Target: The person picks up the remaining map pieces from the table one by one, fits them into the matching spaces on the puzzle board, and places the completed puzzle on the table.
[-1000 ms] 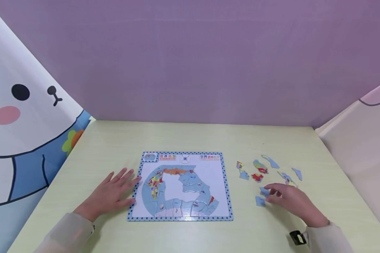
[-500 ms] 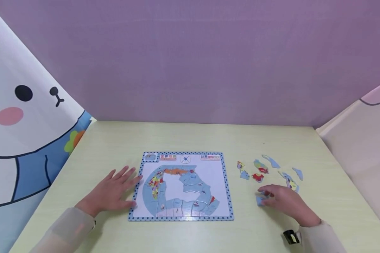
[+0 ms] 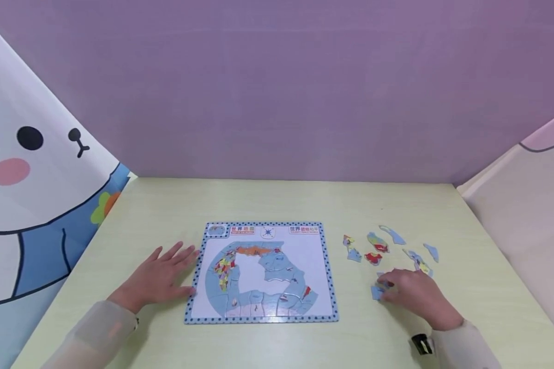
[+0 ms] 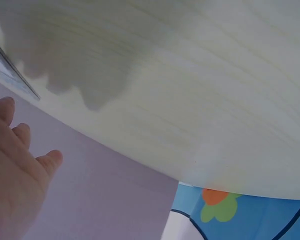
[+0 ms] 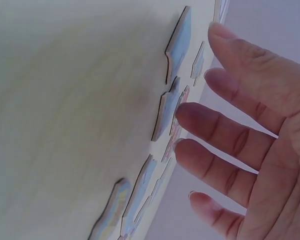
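A world-map jigsaw board [image 3: 300,251] with a blue dotted border lies flat on the table, several pieces fitted round a white gap. My left hand [image 3: 154,282] is spread at its left edge, fingertips at the border. To the right of the board, my right hand [image 3: 417,294] hovers over two small blue puzzle pieces, partly covering them; the nearer blue piece [image 3: 376,293] shows below its fingertips. In the right wrist view, the fingers are loosely bent and apart, with nothing visible between them, beside a blue piece [image 5: 179,47] and another piece [image 5: 165,107] on the table.
Several loose map pieces lie beyond my right hand, among them a red piece [image 3: 373,259], a long blue piece [image 3: 392,234] and a yellow-and-blue piece [image 3: 352,248]. A purple backdrop [image 3: 277,102] rises behind the table [image 3: 277,348]. A black band [image 3: 422,344] sits by the right sleeve.
My right hand has shifted slightly left, covering more of the two blue pieces and uncovering a multicoloured piece behind it. My left hand stays beside the board.
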`<state>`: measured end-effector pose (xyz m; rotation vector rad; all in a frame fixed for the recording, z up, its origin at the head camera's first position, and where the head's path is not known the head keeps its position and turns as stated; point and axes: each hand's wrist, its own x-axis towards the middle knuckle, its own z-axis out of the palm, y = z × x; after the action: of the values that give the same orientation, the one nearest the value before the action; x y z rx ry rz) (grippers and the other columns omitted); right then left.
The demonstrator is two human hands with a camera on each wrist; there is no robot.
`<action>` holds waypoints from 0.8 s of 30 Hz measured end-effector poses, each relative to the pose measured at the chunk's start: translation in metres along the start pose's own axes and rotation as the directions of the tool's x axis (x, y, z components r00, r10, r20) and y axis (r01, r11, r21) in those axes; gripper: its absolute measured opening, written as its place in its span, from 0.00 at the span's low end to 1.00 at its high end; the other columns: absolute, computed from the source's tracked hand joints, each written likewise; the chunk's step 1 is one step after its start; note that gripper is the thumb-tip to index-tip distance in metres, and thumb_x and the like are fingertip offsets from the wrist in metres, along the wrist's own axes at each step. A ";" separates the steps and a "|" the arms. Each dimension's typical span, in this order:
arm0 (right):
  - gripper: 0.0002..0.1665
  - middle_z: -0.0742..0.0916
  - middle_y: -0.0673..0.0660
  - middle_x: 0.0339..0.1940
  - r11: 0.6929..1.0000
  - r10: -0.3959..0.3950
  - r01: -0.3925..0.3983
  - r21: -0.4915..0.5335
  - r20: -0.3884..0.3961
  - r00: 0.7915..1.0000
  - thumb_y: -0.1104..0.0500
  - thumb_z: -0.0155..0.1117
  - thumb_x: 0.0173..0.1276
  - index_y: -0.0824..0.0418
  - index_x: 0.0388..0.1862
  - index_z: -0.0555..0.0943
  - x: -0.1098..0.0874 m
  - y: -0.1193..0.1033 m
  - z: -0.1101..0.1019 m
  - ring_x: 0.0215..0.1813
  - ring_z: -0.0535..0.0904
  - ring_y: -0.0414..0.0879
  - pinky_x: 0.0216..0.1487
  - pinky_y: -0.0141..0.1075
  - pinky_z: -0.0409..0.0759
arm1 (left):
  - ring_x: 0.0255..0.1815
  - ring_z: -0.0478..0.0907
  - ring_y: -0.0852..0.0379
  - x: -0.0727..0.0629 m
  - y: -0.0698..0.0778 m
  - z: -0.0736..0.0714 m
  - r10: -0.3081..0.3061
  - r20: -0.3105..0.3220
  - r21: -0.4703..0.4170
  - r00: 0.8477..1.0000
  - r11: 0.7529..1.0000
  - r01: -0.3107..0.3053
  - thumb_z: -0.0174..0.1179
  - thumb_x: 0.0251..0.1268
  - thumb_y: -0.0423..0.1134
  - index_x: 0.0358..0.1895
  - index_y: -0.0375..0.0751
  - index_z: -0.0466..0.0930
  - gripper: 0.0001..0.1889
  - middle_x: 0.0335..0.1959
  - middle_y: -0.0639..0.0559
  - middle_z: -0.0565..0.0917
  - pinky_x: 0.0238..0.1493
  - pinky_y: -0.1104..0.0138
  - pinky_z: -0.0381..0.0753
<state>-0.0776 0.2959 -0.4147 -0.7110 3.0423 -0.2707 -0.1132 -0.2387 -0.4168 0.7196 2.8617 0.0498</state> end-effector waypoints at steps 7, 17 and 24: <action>0.17 0.87 0.48 0.31 1.000 -0.016 0.016 -0.022 0.002 1.000 0.54 0.78 0.47 0.57 0.36 0.86 0.005 0.001 0.003 0.32 0.82 0.42 0.29 0.37 0.78 | 0.73 0.52 0.37 0.004 -0.002 0.000 0.031 0.058 0.043 0.998 0.999 -0.033 0.54 0.55 0.72 0.70 0.39 0.64 0.48 0.72 0.43 0.63 0.66 0.36 0.50; 0.14 0.84 0.44 0.28 0.998 0.052 -0.053 0.021 0.064 0.997 0.55 0.78 0.48 0.55 0.35 0.86 0.006 -0.002 0.003 0.27 0.73 0.35 0.28 0.34 0.75 | 0.74 0.51 0.37 0.007 0.001 0.006 0.059 0.096 0.019 0.994 0.998 -0.061 0.51 0.53 0.75 0.71 0.42 0.63 0.49 0.73 0.43 0.62 0.66 0.35 0.49; 0.14 0.83 0.43 0.28 0.995 0.084 -0.087 0.045 0.074 0.994 0.55 0.78 0.46 0.54 0.34 0.86 0.004 -0.003 0.003 0.26 0.69 0.33 0.27 0.33 0.74 | 0.74 0.52 0.38 0.009 0.001 0.011 0.064 0.089 0.073 0.994 0.995 -0.071 0.49 0.52 0.77 0.71 0.40 0.63 0.52 0.73 0.43 0.62 0.67 0.37 0.50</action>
<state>-0.0795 0.2915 -0.4167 -0.5730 2.9773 -0.3091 -0.1181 -0.2339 -0.4288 0.8130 2.7697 -0.0790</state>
